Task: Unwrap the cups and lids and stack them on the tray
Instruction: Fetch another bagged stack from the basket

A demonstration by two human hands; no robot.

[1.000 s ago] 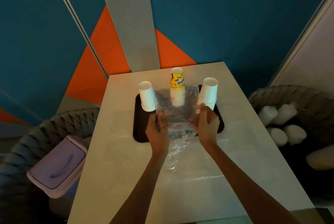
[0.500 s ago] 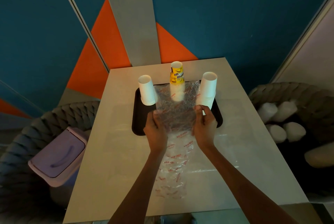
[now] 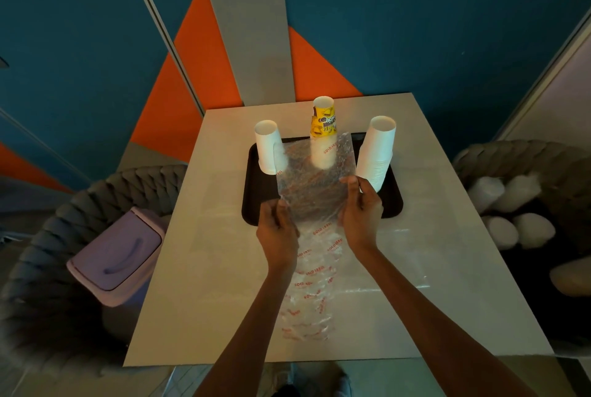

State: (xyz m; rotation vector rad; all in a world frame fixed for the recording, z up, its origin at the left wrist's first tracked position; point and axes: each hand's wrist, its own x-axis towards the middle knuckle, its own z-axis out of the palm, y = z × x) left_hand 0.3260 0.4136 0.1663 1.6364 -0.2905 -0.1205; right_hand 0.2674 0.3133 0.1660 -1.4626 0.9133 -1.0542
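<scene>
A black tray [image 3: 391, 204] sits on the table with three upside-down cup stacks: a short white stack [image 3: 268, 146] at left, a yellow-topped stack [image 3: 323, 123] at the back, and a tall white stack [image 3: 377, 153] at right. A clear plastic wrapper [image 3: 315, 185] with red print hangs between my hands, its tail trailing down over the table toward me. My left hand [image 3: 276, 230] pinches the wrapper's left edge. My right hand [image 3: 361, 207] pinches its right edge, just in front of the tall stack.
A second flat clear wrapper [image 3: 403, 256] lies on the grey table [image 3: 204, 262] to the right. A lilac swing-lid bin [image 3: 116, 256] stands on the left braided chair. More wrapped white bundles [image 3: 502, 204] rest on the right chair.
Both hands have drawn the wrapper upward and stretched it out, so its tail now trails long down the table. The cup stacks have not moved.
</scene>
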